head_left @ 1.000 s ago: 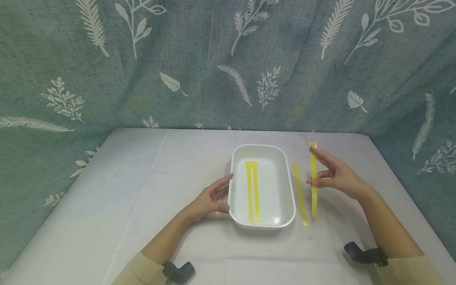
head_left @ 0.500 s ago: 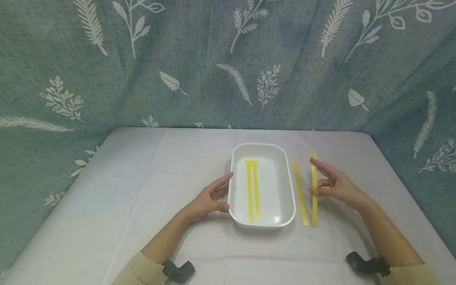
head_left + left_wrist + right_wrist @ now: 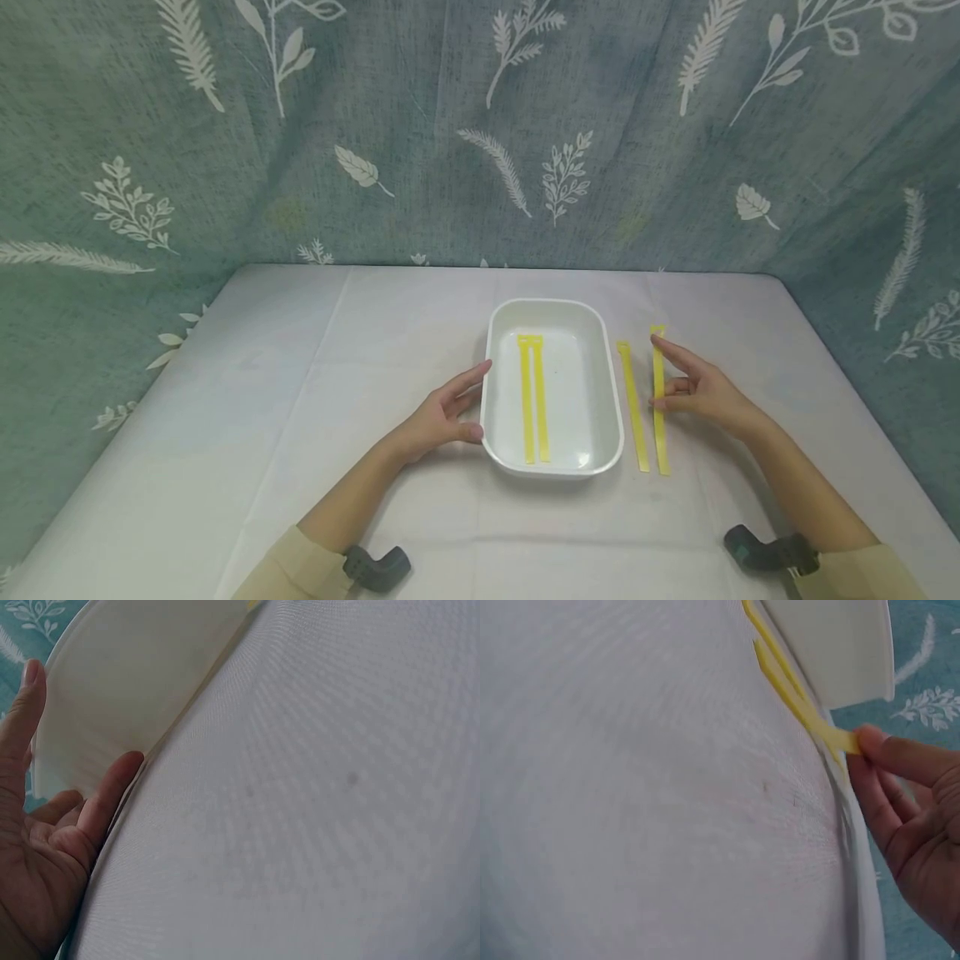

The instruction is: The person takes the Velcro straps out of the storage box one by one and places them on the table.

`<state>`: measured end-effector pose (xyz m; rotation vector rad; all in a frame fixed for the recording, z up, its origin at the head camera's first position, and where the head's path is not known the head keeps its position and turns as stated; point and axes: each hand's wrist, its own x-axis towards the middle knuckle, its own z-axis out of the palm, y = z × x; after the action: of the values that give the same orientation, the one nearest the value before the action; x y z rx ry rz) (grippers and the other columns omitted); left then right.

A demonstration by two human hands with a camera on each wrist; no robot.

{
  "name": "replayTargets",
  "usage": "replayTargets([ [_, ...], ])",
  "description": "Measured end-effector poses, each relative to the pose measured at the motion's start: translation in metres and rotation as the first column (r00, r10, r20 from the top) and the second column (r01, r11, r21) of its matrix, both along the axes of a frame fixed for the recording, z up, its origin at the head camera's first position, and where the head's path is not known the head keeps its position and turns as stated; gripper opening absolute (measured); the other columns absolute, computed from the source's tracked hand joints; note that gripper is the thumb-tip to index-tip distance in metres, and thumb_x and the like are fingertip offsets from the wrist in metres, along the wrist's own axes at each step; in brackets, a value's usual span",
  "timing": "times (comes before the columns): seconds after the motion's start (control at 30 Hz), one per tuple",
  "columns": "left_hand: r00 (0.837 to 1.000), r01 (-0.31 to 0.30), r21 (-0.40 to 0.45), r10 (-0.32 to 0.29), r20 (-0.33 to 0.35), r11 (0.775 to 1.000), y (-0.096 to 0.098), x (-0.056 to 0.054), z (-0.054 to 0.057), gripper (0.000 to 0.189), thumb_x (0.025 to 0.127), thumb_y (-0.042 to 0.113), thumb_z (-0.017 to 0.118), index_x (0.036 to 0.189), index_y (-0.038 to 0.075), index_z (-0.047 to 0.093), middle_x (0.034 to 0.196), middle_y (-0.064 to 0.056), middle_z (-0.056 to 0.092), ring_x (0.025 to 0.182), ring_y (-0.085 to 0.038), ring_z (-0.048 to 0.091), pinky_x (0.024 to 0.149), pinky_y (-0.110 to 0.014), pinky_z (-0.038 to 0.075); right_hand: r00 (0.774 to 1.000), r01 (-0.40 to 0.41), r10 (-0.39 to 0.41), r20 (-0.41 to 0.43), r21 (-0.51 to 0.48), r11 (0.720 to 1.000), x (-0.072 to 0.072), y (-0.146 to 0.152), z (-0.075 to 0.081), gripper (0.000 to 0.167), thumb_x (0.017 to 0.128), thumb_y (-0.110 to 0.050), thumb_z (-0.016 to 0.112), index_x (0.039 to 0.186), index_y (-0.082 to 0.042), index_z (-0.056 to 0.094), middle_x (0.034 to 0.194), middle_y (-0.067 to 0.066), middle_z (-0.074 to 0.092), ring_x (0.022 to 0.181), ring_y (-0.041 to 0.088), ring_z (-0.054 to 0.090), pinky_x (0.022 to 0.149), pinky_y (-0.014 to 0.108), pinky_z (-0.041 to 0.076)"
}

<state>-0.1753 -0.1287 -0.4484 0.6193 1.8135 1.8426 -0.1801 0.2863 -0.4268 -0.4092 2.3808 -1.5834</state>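
Note:
My left hand [image 3: 441, 421] rests against the left side of a white tray [image 3: 611, 417], its fingers spread along the wall. In the left wrist view the fingertips [image 3: 129, 763] lie on the tray's outer side [image 3: 127, 682]. Two yellow straps [image 3: 527, 408], each with a wider slotted end at the top, lie side by side inside the tray. Right of the tray, my right hand [image 3: 708, 392] pinches another yellow strap [image 3: 660, 437]. The right wrist view shows that strap [image 3: 838, 739] rising from the table into the fingers, its far end low at the cloth.
One more yellow strap [image 3: 634, 412] lies on the white cloth between the tray and the held strap. The cloth-covered table [image 3: 360, 333] ends at a green leaf-patterned curtain [image 3: 420, 208] behind. A dark camera mount [image 3: 772, 552] sits on each wrist.
My right hand has lowered the strap toward the table beside the other loose one, then shifted slightly left. The left hand and tray stay put.

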Motion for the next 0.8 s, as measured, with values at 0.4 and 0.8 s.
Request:
replayTargets([
  [0.4, 1.000, 0.017, 0.044, -0.017, 0.009, 0.999, 0.0016, -0.0014, -0.0020, 0.105, 0.068, 0.031, 0.084, 0.151, 0.016, 0.022, 0.159, -0.003, 0.013, 0.144, -0.035, 0.016, 0.097, -0.037, 0.047, 0.995, 0.027, -0.018, -0.103, 0.081, 0.996, 0.0009, -0.0033, -0.0066, 0.094, 0.074, 0.000, 0.077, 0.150, -0.004, 0.021, 0.080, 0.017, 0.066, 0.070, 0.010, 0.063, 0.067, 0.016, 0.052],
  [0.8, 1.000, 0.007, 0.033, -0.007, 0.002, 0.999, 0.0013, -0.0014, -0.0024, 0.103, 0.066, 0.033, 0.084, 0.150, 0.022, 0.027, 0.159, -0.002, 0.014, 0.143, -0.034, 0.017, 0.101, -0.035, 0.044, 0.980, 0.169, -0.110, -0.167, 0.396, 0.902, 0.0022, -0.0054, -0.0070, 0.093, 0.071, -0.024, 0.083, 0.148, -0.013, 0.032, 0.134, 0.021, 0.050, 0.112, 0.035, 0.051, 0.100, 0.054, 0.042],
])
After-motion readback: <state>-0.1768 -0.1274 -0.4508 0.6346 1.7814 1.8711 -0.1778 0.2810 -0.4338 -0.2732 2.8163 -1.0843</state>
